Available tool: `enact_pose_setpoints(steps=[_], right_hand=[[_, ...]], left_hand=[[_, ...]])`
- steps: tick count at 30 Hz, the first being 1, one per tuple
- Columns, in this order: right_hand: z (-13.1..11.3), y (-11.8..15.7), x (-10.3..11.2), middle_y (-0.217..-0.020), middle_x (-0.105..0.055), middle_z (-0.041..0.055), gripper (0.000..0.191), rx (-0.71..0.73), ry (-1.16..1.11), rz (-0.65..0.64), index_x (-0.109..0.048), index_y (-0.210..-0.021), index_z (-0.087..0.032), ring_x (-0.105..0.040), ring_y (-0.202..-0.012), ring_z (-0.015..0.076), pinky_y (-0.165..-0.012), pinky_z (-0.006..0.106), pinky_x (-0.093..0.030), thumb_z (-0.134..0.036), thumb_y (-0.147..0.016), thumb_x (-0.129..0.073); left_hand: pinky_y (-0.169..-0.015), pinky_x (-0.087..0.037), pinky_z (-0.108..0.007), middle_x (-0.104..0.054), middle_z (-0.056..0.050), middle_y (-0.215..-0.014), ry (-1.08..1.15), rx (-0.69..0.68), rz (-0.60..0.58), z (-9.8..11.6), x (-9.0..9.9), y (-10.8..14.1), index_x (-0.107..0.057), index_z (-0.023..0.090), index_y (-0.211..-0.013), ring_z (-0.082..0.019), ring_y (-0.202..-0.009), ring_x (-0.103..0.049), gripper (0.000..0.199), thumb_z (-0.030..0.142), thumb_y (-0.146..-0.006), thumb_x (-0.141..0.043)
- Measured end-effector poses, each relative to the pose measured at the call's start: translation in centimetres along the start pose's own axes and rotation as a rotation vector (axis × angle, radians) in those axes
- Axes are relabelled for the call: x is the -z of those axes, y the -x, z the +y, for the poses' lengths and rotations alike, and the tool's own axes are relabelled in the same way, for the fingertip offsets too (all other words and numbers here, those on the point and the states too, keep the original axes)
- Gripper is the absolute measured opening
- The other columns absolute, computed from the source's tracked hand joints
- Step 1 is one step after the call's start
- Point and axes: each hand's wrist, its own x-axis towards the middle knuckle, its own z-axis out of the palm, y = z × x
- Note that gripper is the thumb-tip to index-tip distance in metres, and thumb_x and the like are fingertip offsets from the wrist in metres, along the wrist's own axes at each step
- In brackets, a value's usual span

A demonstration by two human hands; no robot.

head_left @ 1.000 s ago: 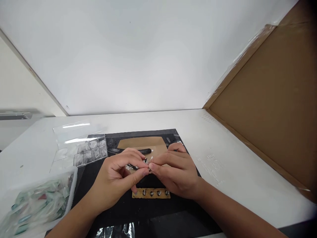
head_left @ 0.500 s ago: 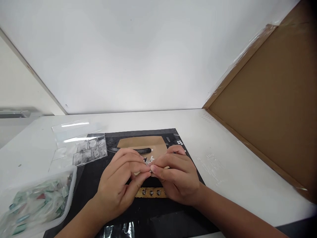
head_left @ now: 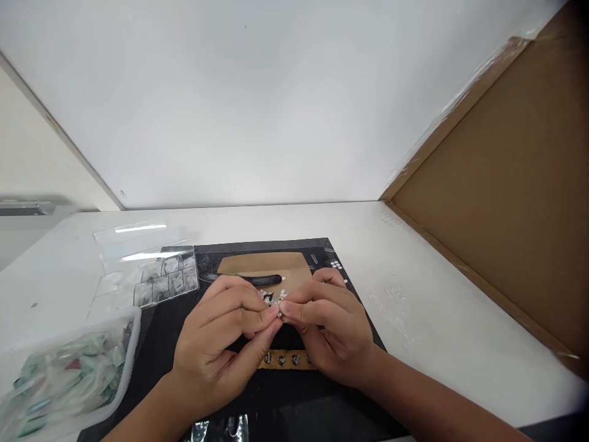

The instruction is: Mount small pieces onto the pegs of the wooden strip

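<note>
Over a black mat, my left hand and my right hand meet at the fingertips. Between the pinched thumbs and forefingers is a tiny metallic piece, mostly covered by the fingers. Just below them lies a gold-coloured strip carrying several small round metal pieces, its ends partly hidden by my hands. Behind my fingers, small white bits rest on a brown sheet, along with a dark-handled tool.
An open clear compartment box holding small bags stands at the left. Nearer is a translucent tub of plastic packets. White dots lie at the mat's right edge. Cardboard rises on the right.
My left hand has turned slightly, its thumb now straighter, while both hands remain together around the tiny piece. The camera view has shifted slightly.
</note>
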Motion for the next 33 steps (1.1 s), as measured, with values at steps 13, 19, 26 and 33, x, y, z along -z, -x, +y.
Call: enact_pose_setpoints(steps=[13,19,26,33], right_hand=[[0.8,0.2,0.8,-0.089,-0.080,-0.0002,0.025,0.075,-0.033,-0.096,-0.071,-0.103,-0.021,-0.070,-0.069,0.0101,-0.076,0.034,-0.043,0.000,-0.092,-0.064],[1.2,0.2,0.9,-0.095,-0.083,0.0012,0.020,0.079,-0.021,-0.076,-0.072,-0.109,-0.024,-0.075,-0.074,0.0110,-0.076,0.033,-0.047,-0.008,-0.097,-0.069],[1.5,0.1,0.9,-0.094,-0.084,0.0009,0.015,0.057,-0.071,-0.077,-0.071,-0.103,-0.023,-0.076,-0.073,0.0107,-0.077,0.033,-0.048,-0.009,-0.097,-0.071],[1.5,-0.3,1.3,-0.096,-0.085,-0.0016,0.017,0.092,-0.064,-0.115,-0.070,-0.098,-0.023,-0.080,-0.078,0.0095,-0.078,0.029,-0.049,-0.007,-0.094,-0.073]], left_hand=[[-0.079,-0.056,-0.041,-0.072,-0.005,-0.077,0.336,0.203,-0.127,-0.7,0.6,-0.5,-0.078,0.019,-0.095,-0.019,-0.079,-0.066,0.016,0.004,-0.090,-0.076],[-0.071,-0.058,-0.035,-0.073,-0.006,-0.091,0.169,0.057,-0.023,-1.0,0.5,0.1,-0.075,0.018,-0.112,-0.018,-0.083,-0.068,0.035,-0.003,-0.084,-0.077],[-0.083,-0.061,-0.040,-0.074,-0.006,-0.091,-0.034,-0.106,-0.025,-0.5,0.5,-0.4,-0.073,0.015,-0.104,-0.020,-0.091,-0.071,0.025,-0.002,-0.086,-0.077],[-0.085,-0.059,-0.040,-0.075,-0.004,-0.091,-0.047,-0.107,-0.088,-0.6,0.7,-0.4,-0.070,0.016,-0.106,-0.018,-0.088,-0.068,0.022,0.003,-0.089,-0.075]])
